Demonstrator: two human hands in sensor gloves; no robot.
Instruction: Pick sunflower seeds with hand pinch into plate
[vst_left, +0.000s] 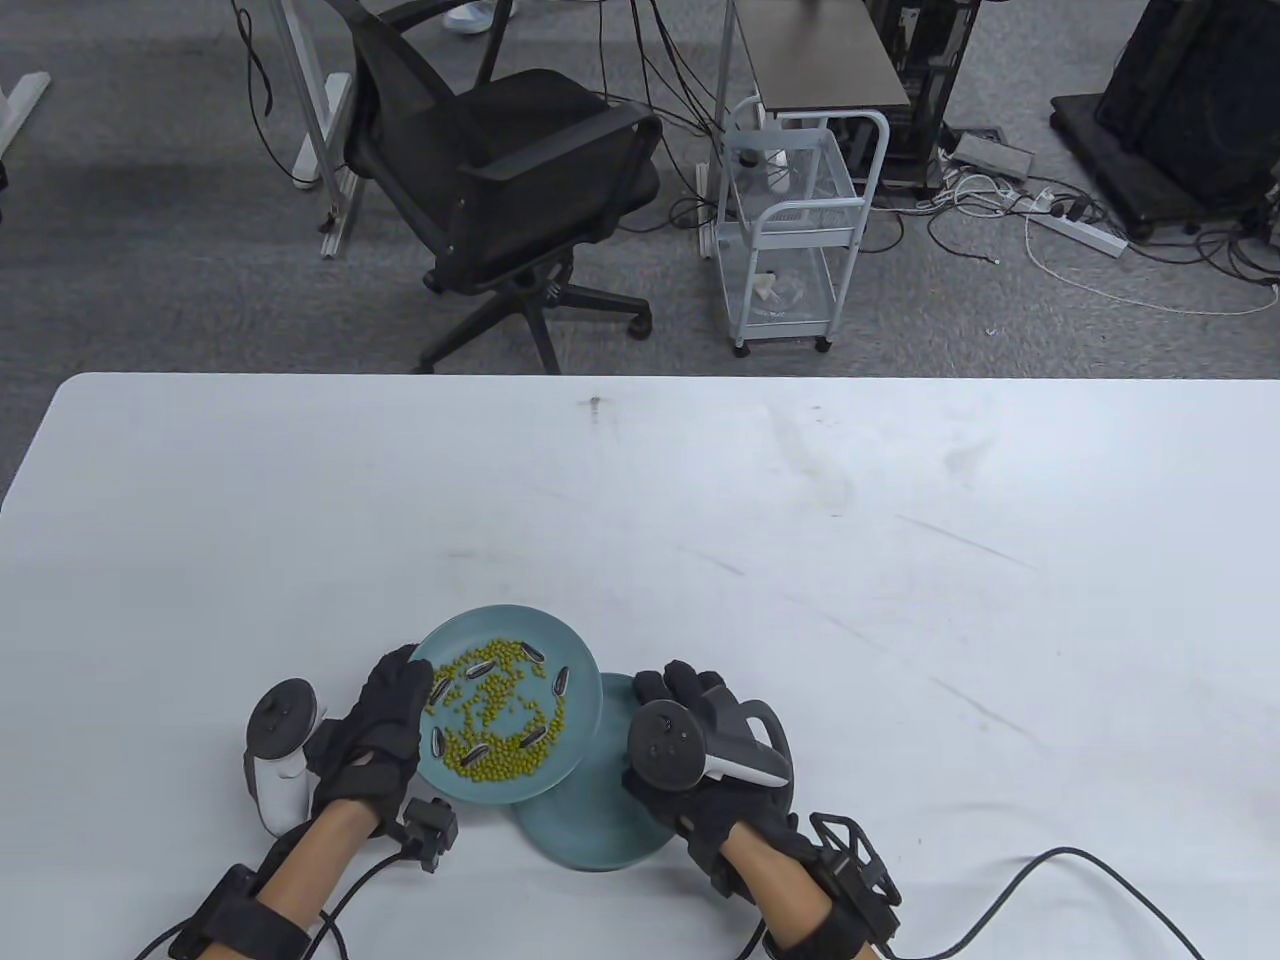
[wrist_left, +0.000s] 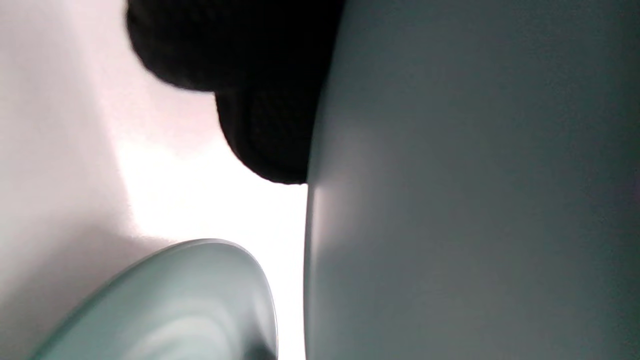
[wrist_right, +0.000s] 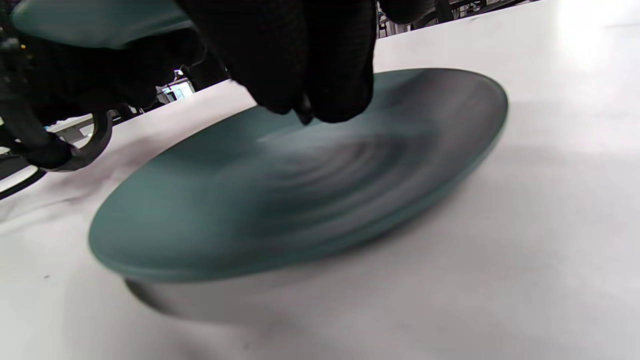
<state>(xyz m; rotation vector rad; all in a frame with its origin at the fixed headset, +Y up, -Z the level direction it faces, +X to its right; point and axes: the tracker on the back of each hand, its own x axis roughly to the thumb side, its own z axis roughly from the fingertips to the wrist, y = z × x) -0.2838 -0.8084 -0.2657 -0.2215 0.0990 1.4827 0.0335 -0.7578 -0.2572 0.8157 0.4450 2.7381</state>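
Observation:
My left hand (vst_left: 412, 688) grips the left rim of a teal plate (vst_left: 520, 622) and holds it raised and tilted. This plate carries a heap of green beans (vst_left: 500, 735) with several striped sunflower seeds (vst_left: 484, 668) among them. Its underside (wrist_left: 450, 200) fills the left wrist view beside my gloved fingers (wrist_left: 260, 110). A second teal plate (vst_left: 590, 830), bare, lies on the table partly under the first; it also shows in the right wrist view (wrist_right: 300, 190). My right hand (vst_left: 668, 690) hovers over its right rim, fingertips (wrist_right: 345, 100) bunched together; I cannot tell if they hold anything.
The white table (vst_left: 800, 560) stretches far and right of the plates. Glove cables (vst_left: 1050, 870) trail along the front edge at the right. An office chair (vst_left: 510, 170) and a white cart (vst_left: 790, 230) stand on the floor beyond the table.

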